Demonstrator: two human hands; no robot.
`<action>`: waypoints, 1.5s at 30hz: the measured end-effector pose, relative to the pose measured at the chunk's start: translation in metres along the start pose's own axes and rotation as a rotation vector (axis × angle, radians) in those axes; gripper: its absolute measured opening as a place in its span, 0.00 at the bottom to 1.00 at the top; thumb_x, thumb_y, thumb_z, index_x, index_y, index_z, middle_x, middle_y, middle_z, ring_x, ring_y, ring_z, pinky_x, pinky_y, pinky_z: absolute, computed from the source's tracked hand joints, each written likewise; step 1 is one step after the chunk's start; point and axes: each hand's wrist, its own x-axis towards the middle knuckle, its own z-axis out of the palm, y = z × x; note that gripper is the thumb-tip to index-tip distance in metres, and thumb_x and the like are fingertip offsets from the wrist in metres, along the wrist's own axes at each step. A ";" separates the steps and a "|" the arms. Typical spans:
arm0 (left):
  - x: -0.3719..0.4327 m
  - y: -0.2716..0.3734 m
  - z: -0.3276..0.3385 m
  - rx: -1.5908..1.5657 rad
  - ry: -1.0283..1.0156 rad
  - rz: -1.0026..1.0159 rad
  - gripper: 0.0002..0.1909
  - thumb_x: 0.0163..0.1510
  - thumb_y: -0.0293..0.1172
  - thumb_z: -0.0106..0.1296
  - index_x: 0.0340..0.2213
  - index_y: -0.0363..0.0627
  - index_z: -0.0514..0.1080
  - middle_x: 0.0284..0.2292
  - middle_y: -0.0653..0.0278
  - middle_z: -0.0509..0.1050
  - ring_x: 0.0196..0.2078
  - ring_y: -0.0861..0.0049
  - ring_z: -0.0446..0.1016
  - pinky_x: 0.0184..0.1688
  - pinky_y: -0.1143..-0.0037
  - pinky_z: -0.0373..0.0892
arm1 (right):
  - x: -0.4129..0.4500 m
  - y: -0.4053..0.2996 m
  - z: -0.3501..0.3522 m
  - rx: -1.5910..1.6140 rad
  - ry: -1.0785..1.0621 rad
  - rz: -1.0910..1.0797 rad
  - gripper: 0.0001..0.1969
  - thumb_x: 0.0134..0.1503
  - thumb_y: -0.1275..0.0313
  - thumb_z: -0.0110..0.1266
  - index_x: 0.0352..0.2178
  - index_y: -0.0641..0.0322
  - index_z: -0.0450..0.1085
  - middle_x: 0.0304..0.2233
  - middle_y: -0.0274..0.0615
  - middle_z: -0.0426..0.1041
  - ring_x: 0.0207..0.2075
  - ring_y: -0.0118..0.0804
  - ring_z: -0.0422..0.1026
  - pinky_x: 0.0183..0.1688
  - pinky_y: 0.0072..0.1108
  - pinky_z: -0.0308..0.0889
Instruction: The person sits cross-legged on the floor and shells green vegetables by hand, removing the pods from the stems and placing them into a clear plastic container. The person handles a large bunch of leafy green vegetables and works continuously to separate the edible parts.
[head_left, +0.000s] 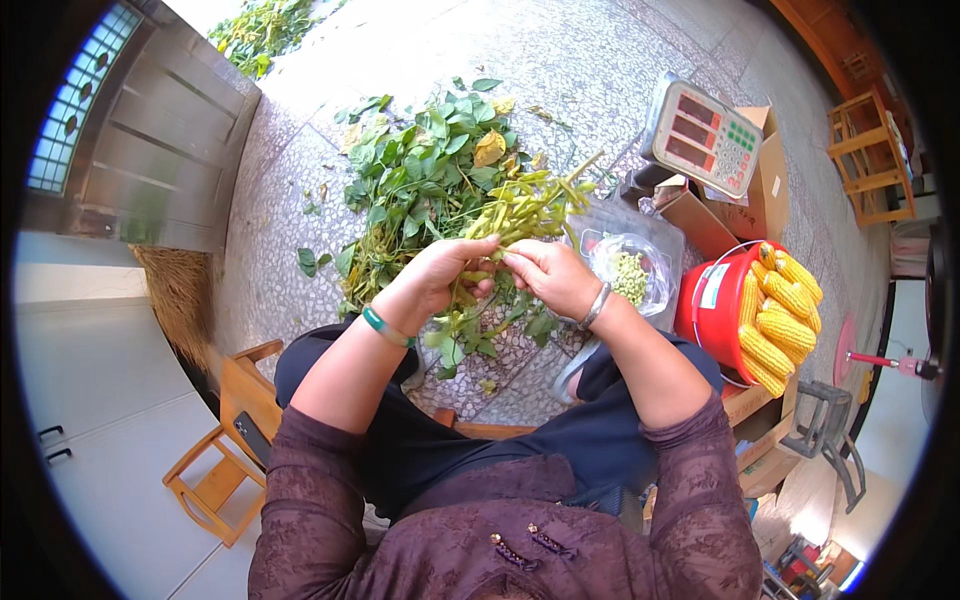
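Note:
Both hands meet over the floor, in front of my knees. My left hand (448, 276) grips a bean stalk hung with green pods (525, 208), its thumb and fingers closed around it. Pinched against the same stalk are the thumb and forefinger of my right hand (553, 276); whether a single pod is between them is hidden. Beneath and beyond the hands spreads a heap of leafy bean plants (420, 169), some leaves yellowed. To the right of my right hand, shelled green beans (628, 279) lie in a clear plastic bag (660, 289) on a translucent plastic tub (671, 236).
A digital scale (705, 135) stands beyond the tub, near a cardboard box (769, 176). A red bucket (709, 304) full of corn cobs (784, 322) stands at right. On the left are a wooden chair (217, 480), a phone (251, 436) and a straw broom (172, 300).

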 end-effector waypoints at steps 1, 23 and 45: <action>0.003 -0.003 0.000 -0.016 0.012 0.022 0.09 0.49 0.36 0.47 0.28 0.43 0.67 0.20 0.70 0.68 0.21 0.83 0.65 0.23 0.83 0.62 | -0.001 -0.002 -0.001 -0.043 0.009 0.010 0.11 0.51 0.65 0.43 0.24 0.62 0.67 0.16 0.38 0.69 0.19 0.33 0.68 0.24 0.22 0.62; 0.005 -0.008 0.014 0.016 -0.129 0.392 0.05 0.48 0.27 0.47 0.29 0.39 0.68 0.24 0.66 0.71 0.25 0.84 0.69 0.29 0.84 0.64 | -0.005 -0.003 -0.009 1.201 -0.213 0.414 0.14 0.56 0.61 0.35 0.22 0.58 0.59 0.12 0.30 0.55 0.11 0.20 0.49 0.13 0.11 0.46; 0.002 -0.004 0.025 0.170 -0.193 0.424 0.06 0.51 0.31 0.45 0.29 0.42 0.66 0.23 0.70 0.68 0.26 0.87 0.66 0.30 0.84 0.63 | -0.023 -0.006 -0.019 0.697 -0.148 0.220 0.14 0.56 0.65 0.38 0.32 0.66 0.64 0.20 0.32 0.65 0.18 0.20 0.62 0.20 0.11 0.61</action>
